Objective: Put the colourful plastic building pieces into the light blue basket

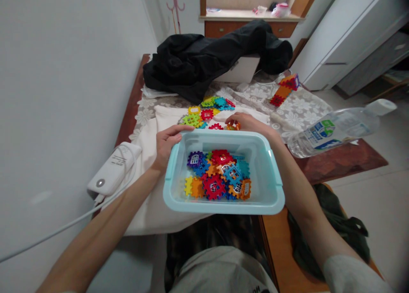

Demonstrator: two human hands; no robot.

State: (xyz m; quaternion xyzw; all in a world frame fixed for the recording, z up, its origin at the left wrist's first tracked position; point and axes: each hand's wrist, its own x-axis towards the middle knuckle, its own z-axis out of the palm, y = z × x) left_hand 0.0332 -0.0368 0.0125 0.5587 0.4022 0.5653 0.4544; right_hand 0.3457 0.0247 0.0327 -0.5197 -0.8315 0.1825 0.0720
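My left hand (168, 141) clamps the bin (270, 199) rim; right hand (247, 123) pinches an orange tile (234, 126) — many binned, a pile (204, 111) left beyond it.

Free: white cloth (150, 135) left of bin (223, 205) | Blocked: black jacket (204, 62) behind, bottle (335, 129) right (lying down) | wall (64, 92) close left

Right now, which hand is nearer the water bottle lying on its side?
Right. The right hand is behind the bin's far rim, left of the water bottle; the left hand grips the bin's far-left corner.
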